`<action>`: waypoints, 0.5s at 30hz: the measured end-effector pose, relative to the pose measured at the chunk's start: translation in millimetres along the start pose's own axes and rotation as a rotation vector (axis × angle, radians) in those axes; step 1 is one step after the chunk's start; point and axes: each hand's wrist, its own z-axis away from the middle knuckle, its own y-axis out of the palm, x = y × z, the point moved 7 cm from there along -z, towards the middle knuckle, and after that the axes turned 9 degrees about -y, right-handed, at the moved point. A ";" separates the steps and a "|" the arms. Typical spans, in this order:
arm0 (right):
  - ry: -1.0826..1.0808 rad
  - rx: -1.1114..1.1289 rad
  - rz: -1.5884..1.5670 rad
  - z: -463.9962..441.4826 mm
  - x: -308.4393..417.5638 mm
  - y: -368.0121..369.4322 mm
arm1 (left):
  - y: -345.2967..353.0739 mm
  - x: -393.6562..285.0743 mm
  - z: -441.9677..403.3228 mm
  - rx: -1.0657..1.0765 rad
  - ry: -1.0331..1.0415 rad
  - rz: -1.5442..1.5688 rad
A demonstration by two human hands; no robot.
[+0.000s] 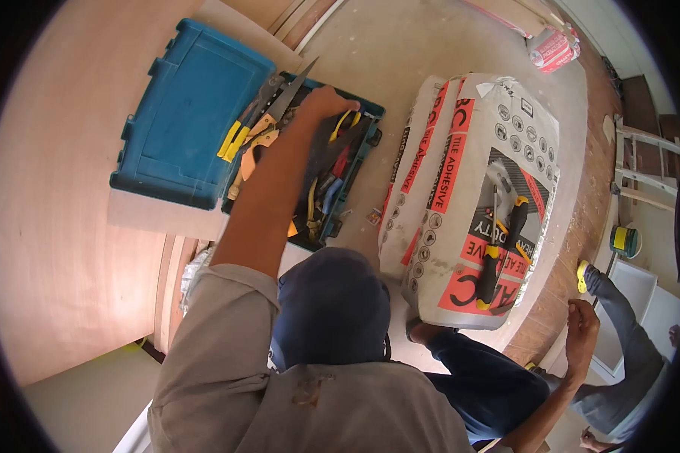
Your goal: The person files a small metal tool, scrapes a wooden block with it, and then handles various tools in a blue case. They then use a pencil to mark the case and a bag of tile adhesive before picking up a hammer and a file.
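Note:
My left hand (327, 108) reaches into the tool case (369, 108), its fingers bent over a yellow-and-black item (344, 126); what they grip is hidden. A handsaw (291, 92) and yellow-handled cutters (236, 141) lie beside this arm, across the case's inner edge. Several tools fill the case, one with a red handle (341, 161). My right hand (582, 330) hangs loosely curled below right of the tile adhesive bags (449, 155), with nothing visible in it. Black-and-yellow tools (489, 275) lie on the top bag.
The blue case lid (193, 113) lies open at the left, near a wooden panel (68, 226). A capped head (331, 306) fills the lower middle. At the right are another person's leg (619, 306), a ladder (650, 181) and a green tub (625, 241).

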 end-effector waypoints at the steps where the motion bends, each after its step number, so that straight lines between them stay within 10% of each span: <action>1: 0.009 0.002 0.013 2.5 -0.6 -1.1 | 8.3 2.2 0.2 -0.076 -0.081 -0.094; 15: -0.065 -0.058 -0.011 5.6 4.6 -3.0 | -83.3 52.8 -29.3 -0.050 0.085 -0.242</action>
